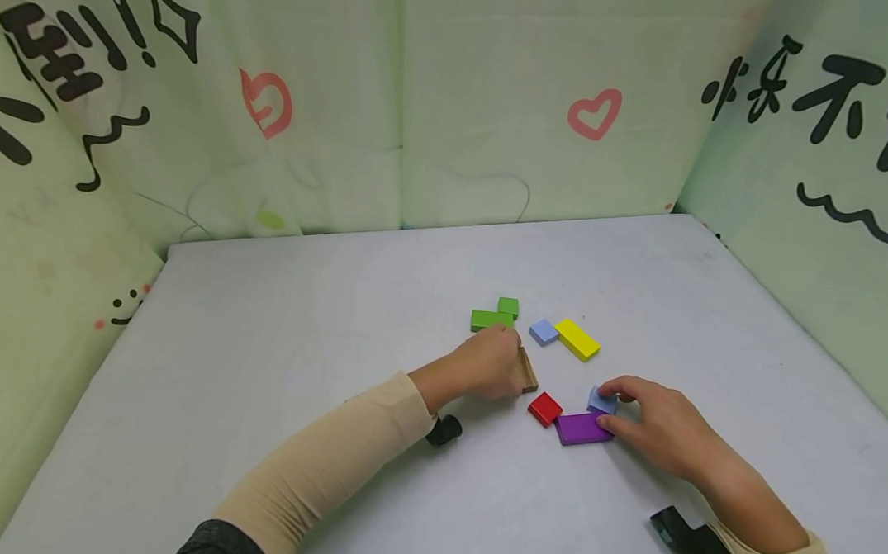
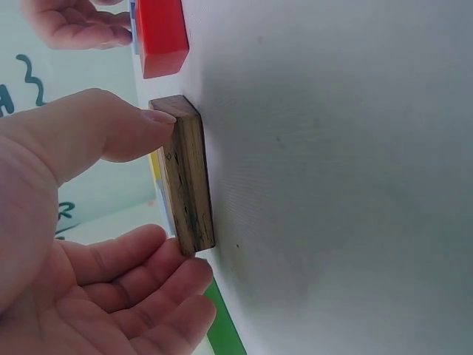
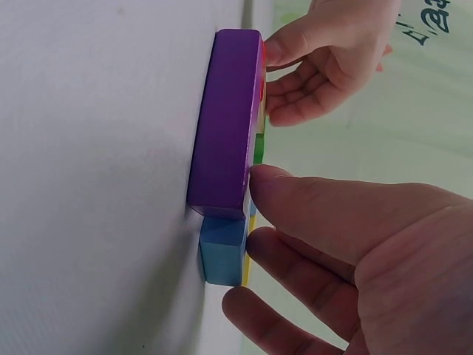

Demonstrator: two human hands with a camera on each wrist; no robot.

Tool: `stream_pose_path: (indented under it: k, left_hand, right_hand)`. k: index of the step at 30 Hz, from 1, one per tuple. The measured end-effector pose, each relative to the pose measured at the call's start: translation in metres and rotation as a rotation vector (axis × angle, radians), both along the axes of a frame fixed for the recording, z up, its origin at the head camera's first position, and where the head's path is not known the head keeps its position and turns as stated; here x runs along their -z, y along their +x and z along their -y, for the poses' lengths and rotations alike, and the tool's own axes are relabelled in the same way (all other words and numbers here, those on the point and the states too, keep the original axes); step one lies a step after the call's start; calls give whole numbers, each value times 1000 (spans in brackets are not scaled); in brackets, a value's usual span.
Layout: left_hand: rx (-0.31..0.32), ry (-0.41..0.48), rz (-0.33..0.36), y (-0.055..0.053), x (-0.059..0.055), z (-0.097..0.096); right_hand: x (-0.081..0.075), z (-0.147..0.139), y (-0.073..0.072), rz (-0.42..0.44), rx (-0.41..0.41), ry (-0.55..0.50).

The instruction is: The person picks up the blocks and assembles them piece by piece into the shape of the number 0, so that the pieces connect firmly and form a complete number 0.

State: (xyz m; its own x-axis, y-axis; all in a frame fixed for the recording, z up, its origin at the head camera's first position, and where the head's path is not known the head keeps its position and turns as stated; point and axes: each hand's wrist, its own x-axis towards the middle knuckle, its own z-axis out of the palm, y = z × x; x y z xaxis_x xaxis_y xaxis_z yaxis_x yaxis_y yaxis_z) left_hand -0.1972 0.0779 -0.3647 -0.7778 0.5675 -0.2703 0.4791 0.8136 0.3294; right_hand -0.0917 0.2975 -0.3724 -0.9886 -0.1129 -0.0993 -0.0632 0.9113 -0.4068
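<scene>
2 green blocks (image 1: 496, 314), 2 blue blocks (image 1: 543, 332), 1 brown block (image 1: 527, 370).

square block (image 1: 545, 409) left of flat slab (image 1: 583, 428)

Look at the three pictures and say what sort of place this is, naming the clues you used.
Probably a small tabletop recording booth, not a home or classroom. A plain grey table is closed in on three sides by pale green printed cloth, and only a few coloured blocks, such as the purple block, lie on it.
</scene>
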Motion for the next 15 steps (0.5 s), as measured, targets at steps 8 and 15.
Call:
stream_pose_path:
  k: [8,15]
  left_hand:
    - [13,-10,-6,1,-1,0]
    - [13,-4,-7,3,-2,1]
  right_hand:
    - [0,0,0,2,2,0]
    - [0,0,0,-11,0,-2]
